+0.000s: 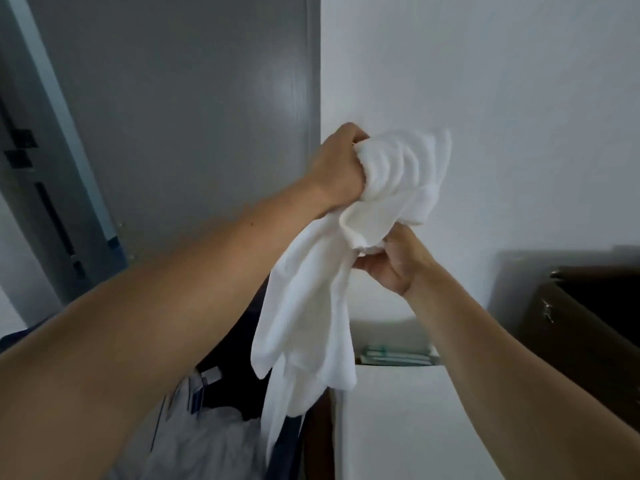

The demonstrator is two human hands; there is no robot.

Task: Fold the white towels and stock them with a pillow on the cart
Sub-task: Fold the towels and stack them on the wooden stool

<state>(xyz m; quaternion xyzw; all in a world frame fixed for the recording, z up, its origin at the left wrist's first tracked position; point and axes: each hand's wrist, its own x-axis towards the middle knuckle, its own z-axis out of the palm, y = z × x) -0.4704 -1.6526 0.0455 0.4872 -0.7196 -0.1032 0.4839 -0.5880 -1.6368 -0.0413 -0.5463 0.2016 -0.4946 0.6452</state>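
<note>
Clearly soft and light, the towel [311,306] hangs limp in the air before the wall [485,81]; corners look the best hold. Left hand [337,168] grips a bunch, right hand [391,261] pinches an edge below. Underneath, a dark bag [239,386] holds white linen [207,441].

the fingers of the left hand [337,166] are buried in the bunched white terry towel [308,306]. the towel's lower end drops behind the left forearm. small flat greenish packets [394,355] on the white shelf are too blurred to identify. the dark brown box [588,323] is cut off at the right edge.
</note>
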